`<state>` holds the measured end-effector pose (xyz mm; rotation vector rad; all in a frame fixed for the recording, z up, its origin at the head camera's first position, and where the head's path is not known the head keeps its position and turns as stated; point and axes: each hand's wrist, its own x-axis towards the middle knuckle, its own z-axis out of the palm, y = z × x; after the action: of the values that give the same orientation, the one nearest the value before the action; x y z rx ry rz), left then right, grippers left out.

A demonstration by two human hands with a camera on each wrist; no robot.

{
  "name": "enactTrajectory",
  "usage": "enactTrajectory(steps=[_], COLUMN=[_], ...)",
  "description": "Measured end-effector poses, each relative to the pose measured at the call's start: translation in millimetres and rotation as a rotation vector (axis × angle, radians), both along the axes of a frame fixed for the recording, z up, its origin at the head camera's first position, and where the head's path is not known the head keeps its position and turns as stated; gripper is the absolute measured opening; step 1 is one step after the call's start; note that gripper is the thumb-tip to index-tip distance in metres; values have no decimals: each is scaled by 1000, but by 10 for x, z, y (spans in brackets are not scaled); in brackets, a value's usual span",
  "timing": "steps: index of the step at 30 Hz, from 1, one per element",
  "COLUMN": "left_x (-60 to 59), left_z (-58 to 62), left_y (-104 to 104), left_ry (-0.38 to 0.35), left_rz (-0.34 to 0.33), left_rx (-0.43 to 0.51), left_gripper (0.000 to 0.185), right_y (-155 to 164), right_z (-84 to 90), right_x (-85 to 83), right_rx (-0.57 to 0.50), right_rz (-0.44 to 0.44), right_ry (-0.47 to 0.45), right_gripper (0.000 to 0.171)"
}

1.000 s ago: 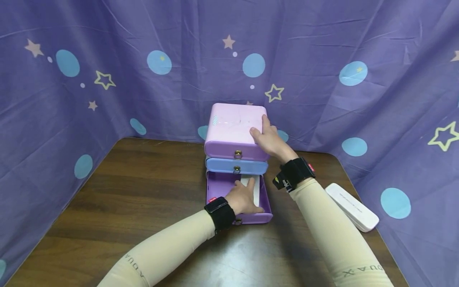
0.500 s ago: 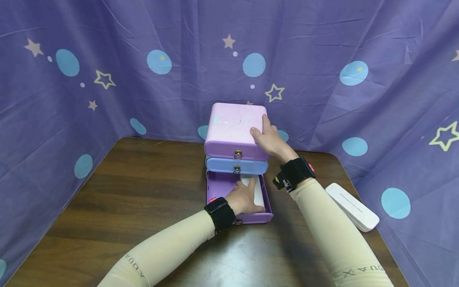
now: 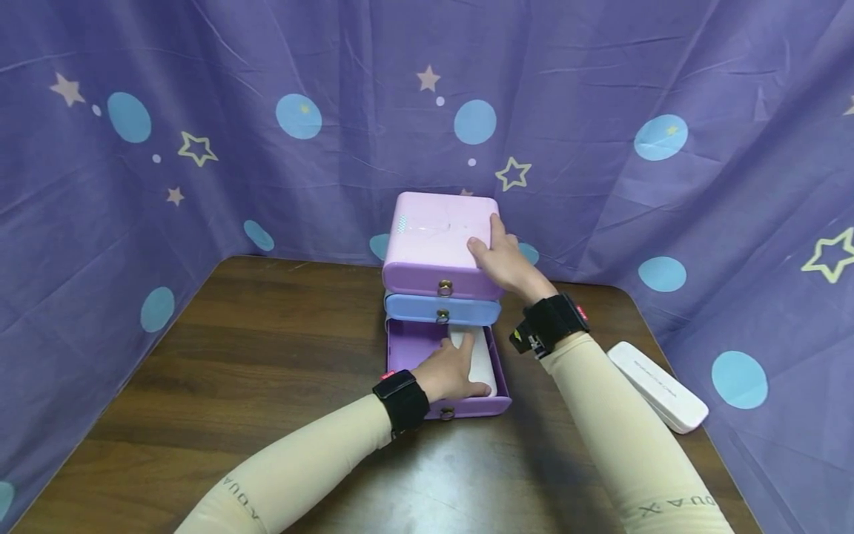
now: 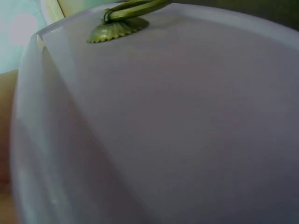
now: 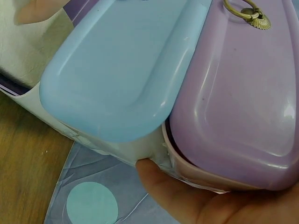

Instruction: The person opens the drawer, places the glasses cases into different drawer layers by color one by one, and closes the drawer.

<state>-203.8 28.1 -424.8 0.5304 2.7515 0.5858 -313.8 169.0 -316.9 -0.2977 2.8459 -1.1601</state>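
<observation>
A small three-drawer chest (image 3: 434, 237) stands at the back of the table, with a pink top drawer (image 5: 243, 93) and a blue middle drawer (image 3: 427, 308) pushed in. Its purple bottom drawer (image 3: 407, 348) is pulled out. My left hand (image 3: 454, 371) lies inside it, fingers resting on a white case (image 3: 482, 363). The left wrist view shows only that drawer's front (image 4: 187, 140) and its brass ring pull (image 4: 119, 23). My right hand (image 3: 503, 259) grips the chest's top right corner, thumb on the lid, and its palm (image 5: 187, 200) is against the side.
A second white oblong case (image 3: 657, 386) lies on the brown wooden table (image 3: 267, 356) near its right edge. Purple cloth (image 3: 200, 111) with stars and dots hangs close behind and on both sides.
My left wrist has drawn back slightly toward me, with the hand still in the drawer. The right hand and the chest have not moved.
</observation>
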Motion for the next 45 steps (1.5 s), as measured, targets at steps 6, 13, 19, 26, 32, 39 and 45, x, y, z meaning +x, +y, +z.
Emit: enactTrajectory(steps=[6,13,19,26,32,39,45], left_x=[5,20,-14,-228,-551,-889,-1102], left_z=[41,454,920,1347,1474,1394,1263], left_y=[-79,-291,-573,-899,-1132,-1254,-1238], left_ry=[26,57,271,489,465,312,162], left_rz=[-28,-90,-158,-96,64,206,280], left_rx=[-2,28,127,326,443,564,647], left_gripper=[82,68,42,35,45,61,73], right_y=[-6,-8,19,18,2,1,12], right_z=[3,13,18,17,12,12,11], right_x=[8,17,-3,-8,-7,-6,-2], right_rx=[-1,-3,13,22,-3,-4,-1], right_rz=[2,-1,4,0,0,-1,-2], right_ry=[0,-11,-21,-7,-7,-2,-5], right_gripper=[85,84,86,87,86,86,86])
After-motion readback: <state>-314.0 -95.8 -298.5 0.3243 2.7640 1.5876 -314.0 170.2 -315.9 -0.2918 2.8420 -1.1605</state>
